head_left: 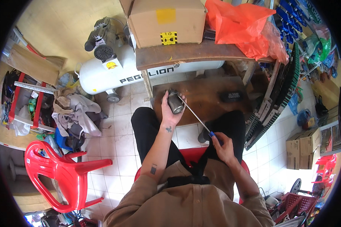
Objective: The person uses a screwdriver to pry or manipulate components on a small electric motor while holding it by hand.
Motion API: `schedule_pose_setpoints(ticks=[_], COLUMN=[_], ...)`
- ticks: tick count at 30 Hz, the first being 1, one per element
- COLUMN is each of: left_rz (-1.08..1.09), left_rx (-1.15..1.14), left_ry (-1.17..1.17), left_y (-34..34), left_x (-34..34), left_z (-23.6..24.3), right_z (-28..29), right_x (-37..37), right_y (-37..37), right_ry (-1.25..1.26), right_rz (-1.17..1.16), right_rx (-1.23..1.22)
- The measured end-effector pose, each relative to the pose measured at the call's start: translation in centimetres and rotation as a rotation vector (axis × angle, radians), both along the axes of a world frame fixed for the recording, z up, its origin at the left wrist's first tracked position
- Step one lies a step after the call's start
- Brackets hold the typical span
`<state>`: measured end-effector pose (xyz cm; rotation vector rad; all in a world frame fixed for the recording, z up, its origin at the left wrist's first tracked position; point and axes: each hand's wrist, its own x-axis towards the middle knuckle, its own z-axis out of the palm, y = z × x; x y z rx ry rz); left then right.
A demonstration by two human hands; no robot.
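My left hand (171,113) is wrapped round a dark grey metal cylinder (175,104), holding it up over the low brown shelf. The cylinder is tilted, with its rounded end toward me; what sits at its far end is too small to make out. In my right hand (224,148) is a long screwdriver (196,116) with a blue handle, gripped over my right thigh. Its thin shaft runs up and left, and the tip reaches the cylinder's upper right side by my left fingers. Whether the tip touches or enters it I cannot tell.
Ahead stands a wooden table (170,55) bearing a cardboard box (168,22) and red plastic bags (240,26). Behind it lies a white air compressor (106,72). A red chair (60,174) and heaped cloth (74,109) are at left. Long dark green-edged strips (276,102) lean at right.
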<state>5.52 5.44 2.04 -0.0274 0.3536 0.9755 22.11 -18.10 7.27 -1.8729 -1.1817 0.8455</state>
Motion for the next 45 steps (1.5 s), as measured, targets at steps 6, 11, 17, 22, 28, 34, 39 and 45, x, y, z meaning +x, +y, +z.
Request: schedule_pose_setpoints(ticks=[6,11,17,22,28,34,39,45], left_rz=[0.024,0.007,0.002,-0.008,-0.010,-0.006,-0.001,0.023], left_rx=[-0.010,0.003,0.004,-0.016,0.012,0.076,0.074,0.094], left_ry=[-0.031,0.003,-0.005,0.008,0.046,0.169,0.124,0.107], left_y=[-0.5,-0.8,-0.7,-0.7,-0.5,-0.7,-0.5,-0.5], left_x=[0.3,0.5,0.6,0.6,0.7,0.8,0.6,0.4], left_z=[-0.4,0.4,0.0,-0.2,-0.6,-0.1,-0.1,0.4], right_z=[-0.3,-0.2,-1.0,-2.0,-0.6,0.5,-1.0,-0.7], right_x=[-0.4,-0.5,-0.4,-0.4,-0.6,-1.2,-0.9,-1.2], right_y=[-0.2,0.1,0.2,0.1,0.3,0.0,-0.2,-0.3], right_ry=[-0.002,-0.008,-0.018,-0.017,0.007,-0.095,-0.165,0.151], right_rz=[0.011,0.005,-0.002,0.009,-0.009,-0.016,0.029,-0.008], right_rx=[0.033,0.024,0.022,0.116,0.025,0.069,0.210,0.147])
